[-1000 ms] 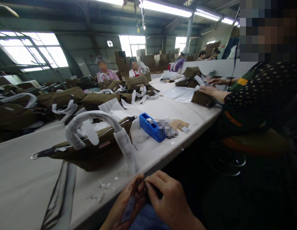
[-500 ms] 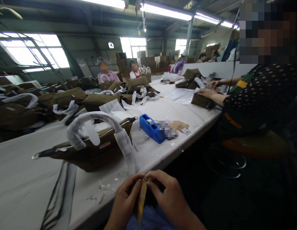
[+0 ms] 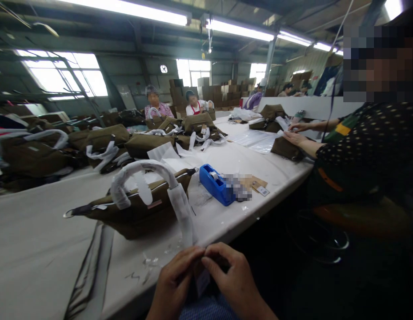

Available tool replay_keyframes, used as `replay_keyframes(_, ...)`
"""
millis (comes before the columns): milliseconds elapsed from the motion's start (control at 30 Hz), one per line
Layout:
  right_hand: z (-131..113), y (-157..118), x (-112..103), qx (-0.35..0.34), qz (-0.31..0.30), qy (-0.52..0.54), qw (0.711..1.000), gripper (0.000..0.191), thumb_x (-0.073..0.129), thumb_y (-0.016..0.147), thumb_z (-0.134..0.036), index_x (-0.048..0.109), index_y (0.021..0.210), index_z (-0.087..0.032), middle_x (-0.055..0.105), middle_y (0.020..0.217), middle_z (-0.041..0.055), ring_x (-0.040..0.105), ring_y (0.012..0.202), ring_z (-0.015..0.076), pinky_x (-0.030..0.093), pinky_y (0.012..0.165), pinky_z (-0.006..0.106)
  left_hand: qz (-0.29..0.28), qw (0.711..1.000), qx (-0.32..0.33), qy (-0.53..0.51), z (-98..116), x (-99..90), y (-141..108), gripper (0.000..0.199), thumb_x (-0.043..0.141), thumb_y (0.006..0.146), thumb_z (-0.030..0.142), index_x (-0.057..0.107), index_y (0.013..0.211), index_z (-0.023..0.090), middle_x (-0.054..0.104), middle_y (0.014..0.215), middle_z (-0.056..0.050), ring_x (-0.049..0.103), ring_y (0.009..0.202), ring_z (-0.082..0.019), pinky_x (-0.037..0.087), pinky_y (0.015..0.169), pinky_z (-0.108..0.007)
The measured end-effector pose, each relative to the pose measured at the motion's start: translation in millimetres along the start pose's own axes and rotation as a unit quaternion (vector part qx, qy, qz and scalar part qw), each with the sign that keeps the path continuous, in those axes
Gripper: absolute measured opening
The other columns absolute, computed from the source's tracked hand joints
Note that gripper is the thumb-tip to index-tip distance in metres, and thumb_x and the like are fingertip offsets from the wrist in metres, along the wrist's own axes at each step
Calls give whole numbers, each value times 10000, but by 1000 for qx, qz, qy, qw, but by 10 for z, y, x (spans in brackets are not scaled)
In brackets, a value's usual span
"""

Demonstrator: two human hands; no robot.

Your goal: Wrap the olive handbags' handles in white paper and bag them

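Observation:
At the table's front edge my left hand (image 3: 178, 273) and my right hand (image 3: 231, 271) meet, fingertips pinched together. Between them hangs a hang tag (image 3: 202, 281) with a pale label face, partly in shadow; its top is hidden by my fingers. Just beyond my hands an olive handbag (image 3: 142, 218) sits on the white table (image 3: 126, 284). Its handle (image 3: 181, 209) is wrapped in white film. To the right of the bag stands a blue tape dispenser (image 3: 217, 186).
Brown tags (image 3: 258, 184) lie beside the dispenser. Several more olive bags (image 3: 109, 138) crowd the table's left and far side. At right a co-worker's hands (image 3: 296, 135) rest on another bag (image 3: 286, 149). Clear plastic sheets (image 3: 259, 138) lie mid-table. Folded grey material (image 3: 93, 271) is at left.
The hang tag between my fingers has turned from its narrow brown edge to its pale label face. My hands stay close together. The whole view has shifted slightly.

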State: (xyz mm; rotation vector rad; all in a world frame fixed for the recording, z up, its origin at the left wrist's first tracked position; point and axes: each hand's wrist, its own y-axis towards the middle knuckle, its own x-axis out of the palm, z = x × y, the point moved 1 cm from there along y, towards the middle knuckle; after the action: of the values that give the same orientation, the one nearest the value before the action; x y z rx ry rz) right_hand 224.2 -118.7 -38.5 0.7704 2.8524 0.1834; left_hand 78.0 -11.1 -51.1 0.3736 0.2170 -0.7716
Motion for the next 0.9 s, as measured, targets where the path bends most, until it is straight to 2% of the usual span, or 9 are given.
replay_keyframes(100,-54,48,91,-5,-8,8,1000,93,660,894,-266,732,911,-210,756,885,22,714,836,178,539,770,225,16,1000,-21,-8,65,-97,-27,212,648,926,390,803,1066,354,779,1131,-66,710,1096,-281,545,1001,-362)
replay_keyframes(233,-157,152,225,-17,-43,-11,999,109,657,888,-284,734,916,-212,759,866,25,714,802,183,537,739,227,75,997,-34,-12,152,-261,-40,193,678,900,443,827,943,329,801,1015,-67,740,984,-275,580,926,-337)
replay_keyframes(400,-292,300,271,-24,-106,-83,991,127,631,891,-290,739,926,-233,757,852,11,695,777,186,517,720,233,164,985,-51,-17,296,-620,-4,237,698,879,475,810,922,270,775,1096,-81,702,1077,-274,559,955,-303)
replay_keyframes(533,-378,393,266,-12,-82,-101,991,176,657,874,-387,754,894,-241,749,815,18,677,754,204,495,693,262,221,972,-58,-50,457,-878,53,285,709,867,494,789,867,221,760,1090,-88,704,978,-250,577,829,-261)
replay_keyframes(600,-427,441,296,4,-54,-49,997,233,690,859,-451,754,892,-229,735,794,28,656,714,196,489,671,269,245,964,-60,-84,515,-944,71,299,726,853,502,788,878,211,755,1081,-86,708,901,-234,584,770,-260)
replay_keyframes(700,-504,535,389,44,-39,126,990,325,770,804,-507,746,889,-194,672,698,18,595,598,146,472,596,250,267,951,-74,-135,539,-1010,68,346,746,828,531,790,910,198,752,1073,-88,714,833,-224,605,728,-275)
replay_keyframes(767,-546,612,462,82,-40,271,958,342,840,746,-490,750,861,-180,612,647,-4,543,547,104,451,548,219,276,942,-91,-168,519,-1068,52,377,776,797,543,791,918,186,751,1073,-91,720,831,-224,620,732,-280)
replay_keyframes(900,-562,758,586,173,-23,481,859,353,970,581,-356,771,821,-188,623,725,-7,535,582,66,467,537,167,318,903,-136,-256,446,-1233,54,426,858,710,528,788,951,184,752,1102,-81,726,860,-210,630,755,-256)
